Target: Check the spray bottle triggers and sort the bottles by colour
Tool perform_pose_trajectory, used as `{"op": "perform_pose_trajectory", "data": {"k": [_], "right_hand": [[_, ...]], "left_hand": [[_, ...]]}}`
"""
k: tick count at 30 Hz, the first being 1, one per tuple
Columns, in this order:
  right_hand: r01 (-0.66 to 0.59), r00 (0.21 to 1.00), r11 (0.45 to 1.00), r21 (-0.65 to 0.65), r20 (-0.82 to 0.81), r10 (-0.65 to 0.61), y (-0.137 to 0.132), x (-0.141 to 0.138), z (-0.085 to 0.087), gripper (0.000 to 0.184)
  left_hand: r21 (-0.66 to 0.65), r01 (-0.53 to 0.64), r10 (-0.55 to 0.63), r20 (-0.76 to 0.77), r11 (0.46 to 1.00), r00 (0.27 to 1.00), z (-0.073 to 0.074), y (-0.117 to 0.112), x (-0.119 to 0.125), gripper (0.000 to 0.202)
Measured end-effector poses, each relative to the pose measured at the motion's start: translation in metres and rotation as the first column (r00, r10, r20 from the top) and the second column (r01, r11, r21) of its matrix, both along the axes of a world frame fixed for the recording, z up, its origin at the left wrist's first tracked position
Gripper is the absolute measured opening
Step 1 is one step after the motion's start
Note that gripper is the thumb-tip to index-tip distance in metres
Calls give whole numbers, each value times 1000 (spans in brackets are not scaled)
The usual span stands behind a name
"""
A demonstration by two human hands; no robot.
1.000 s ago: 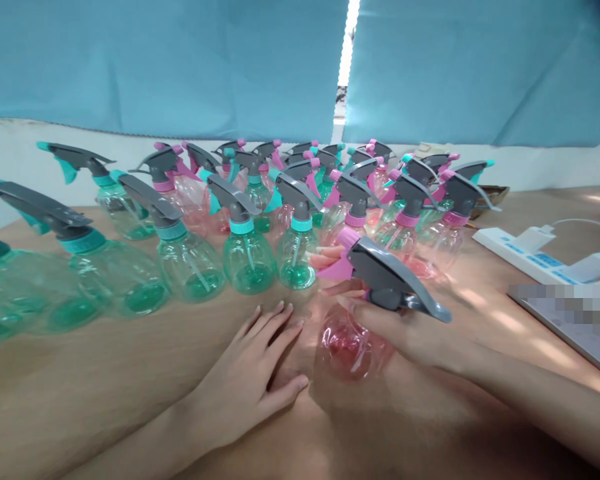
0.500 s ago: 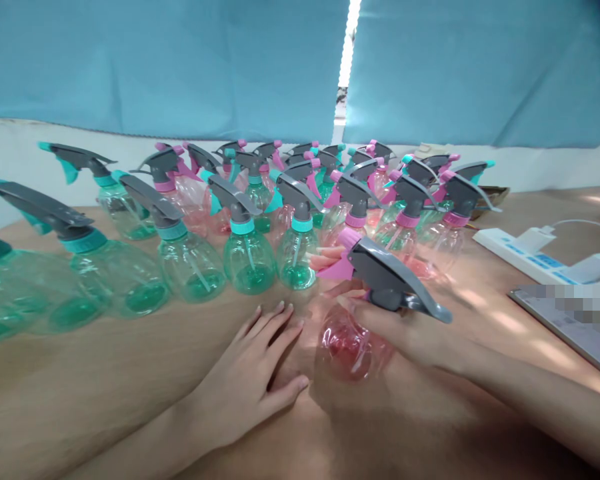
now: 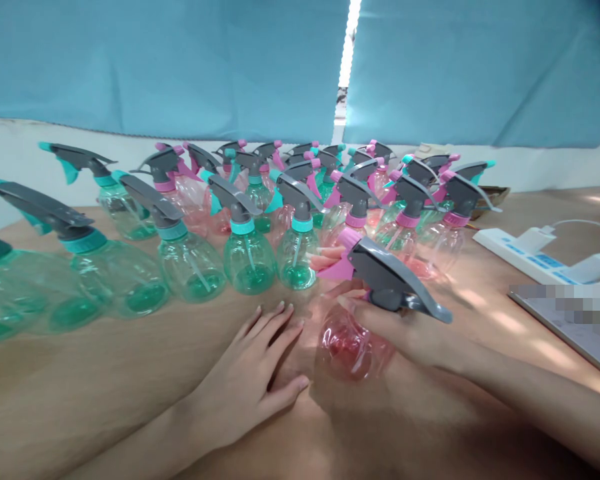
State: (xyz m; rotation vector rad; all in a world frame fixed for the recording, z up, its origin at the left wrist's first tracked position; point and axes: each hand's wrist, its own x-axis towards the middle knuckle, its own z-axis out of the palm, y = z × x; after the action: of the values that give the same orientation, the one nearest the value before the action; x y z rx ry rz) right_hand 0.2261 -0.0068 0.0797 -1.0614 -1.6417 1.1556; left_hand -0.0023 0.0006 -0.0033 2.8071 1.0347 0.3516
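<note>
A pink see-through spray bottle (image 3: pixel 347 347) with a grey and pink trigger head stands close to me on the table (image 3: pixel 190 373). My right hand (image 3: pixel 380 320) is wrapped around its neck, with some fingers showing beside the pink trigger. To the left of this bottle, my left hand (image 3: pixel 250 360) lies flat on the tabletop, fingers spread, holding nothing. Just beyond my hands are a green spray bottle (image 3: pixel 297 260) and another green spray bottle (image 3: pixel 250 267), both upright.
Several more spray bottles, such as a pink one (image 3: pixel 405 240) and a green one (image 3: pixel 190 270), fill the table's far side. On the right lie a white power strip (image 3: pixel 510 250) with plugs and a flat device (image 3: pixel 565 327). Behind hangs a blue curtain (image 3: pixel 180 67).
</note>
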Motion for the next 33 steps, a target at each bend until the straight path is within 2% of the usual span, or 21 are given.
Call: {"op": "perform_pose_trajectory", "data": {"k": [5,11,16,21,25,29,33], "right_hand": [[7,1000,1000,21,6,-7,0,0,1,20],[72,994,996,46,84,-75,0,-1,6,16],[61,997,996,59,48,-64,0,-1,1,16],[102,991,993,65,78,-107,2,2,-2,18],[28,999,999,44,38,-30,3,2,0,16],[7,1000,999,33,23,-8,3,2,0,14],[-36,999,999,-32,-10,35,2,2,1,16]], "left_hand": [[9,7,-7,-17,1000,1000,0,1,0,58],[-4,-2,2,-8,1000,1000,2,0,1,58],[-5,1,0,9,1000,1000,2,0,0,58],[5,7,-7,9,1000,1000,0,0,0,58],[8,2,-2,-12,1000,1000,0,0,0,59],[24,13,-12,-36,1000,999,2,0,0,59],[33,10,-8,-41,999,999,2,0,0,59]]}}
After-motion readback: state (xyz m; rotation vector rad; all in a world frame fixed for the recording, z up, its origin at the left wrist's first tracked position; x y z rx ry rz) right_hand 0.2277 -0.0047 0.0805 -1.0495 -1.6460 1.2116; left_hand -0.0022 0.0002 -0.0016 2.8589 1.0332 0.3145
